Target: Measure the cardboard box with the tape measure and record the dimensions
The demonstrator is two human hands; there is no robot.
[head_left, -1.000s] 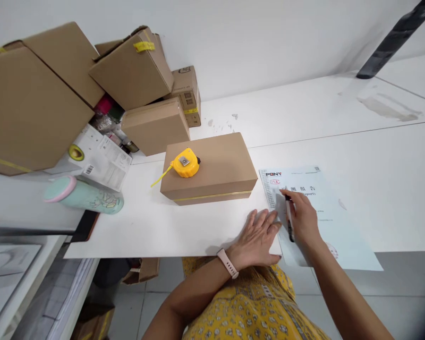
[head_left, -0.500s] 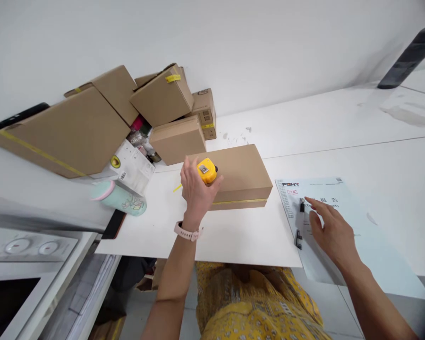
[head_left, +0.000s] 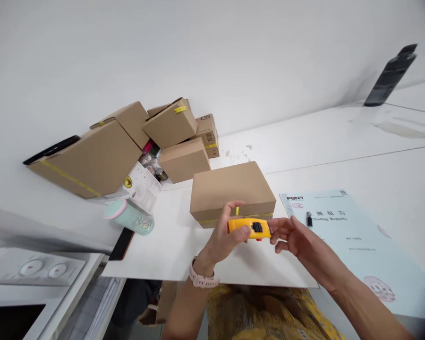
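Observation:
My left hand [head_left: 221, 241], with a pink watch band at its wrist, grips a yellow tape measure [head_left: 250, 228] with a black button on its side. A short yellow strip sticks up behind the tape measure. The fingers of my right hand [head_left: 292, 236] are bent but apart at the tape measure's right end; whether they touch it I cannot tell. Just behind both hands lies a closed cardboard box [head_left: 233, 186], a yellow line along its front side.
Several cardboard boxes [head_left: 184, 160] are stacked at the back left, beside a white carton [head_left: 143, 186] and a mint-green tumbler [head_left: 131, 217]. On the right, a small black object [head_left: 309, 219] lies on a pale blue report [head_left: 361, 236]. A dark bottle [head_left: 389, 78] stands at the back.
My left hand has brought the tape measure from above the box toward me and turned it. My right hand has moved left from the report to the tape measure. The view has shifted.

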